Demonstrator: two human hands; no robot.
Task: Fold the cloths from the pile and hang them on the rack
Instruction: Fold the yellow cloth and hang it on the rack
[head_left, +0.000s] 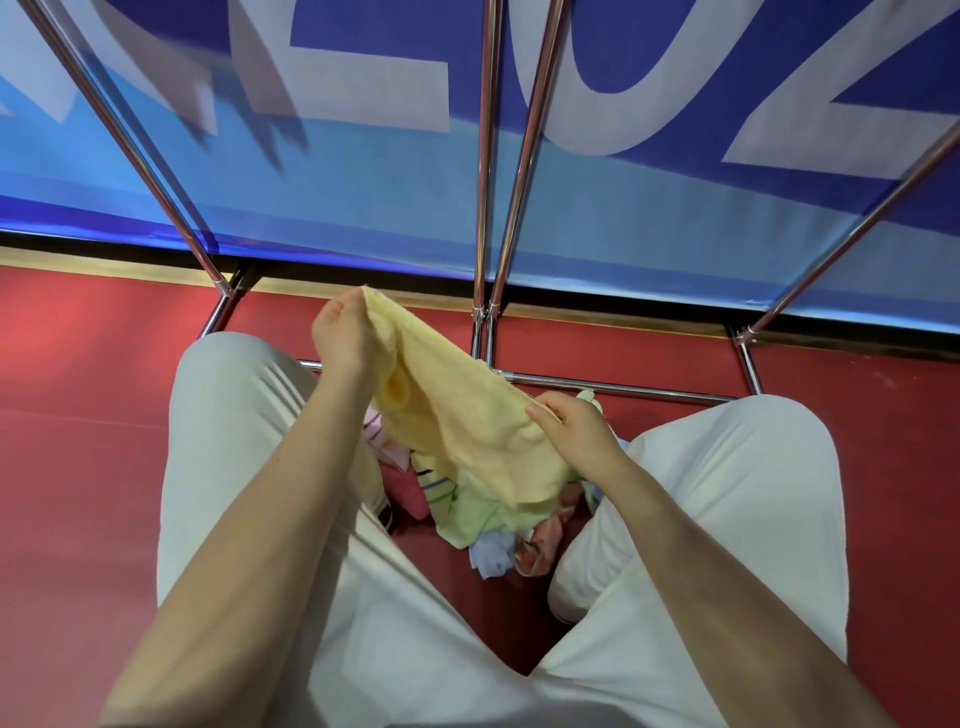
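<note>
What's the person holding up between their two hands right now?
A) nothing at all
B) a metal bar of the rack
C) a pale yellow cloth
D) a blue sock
C: the left hand and the right hand each pinch an edge of the pale yellow cloth, stretched between them above the pile of cloths on the floor.

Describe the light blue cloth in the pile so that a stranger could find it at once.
Start at the red floor between the person's knees, where the pile of cloths lies under the yellow cloth held up by both hands. The light blue cloth pokes out at the pile's nearest edge, the only blue one.
</note>
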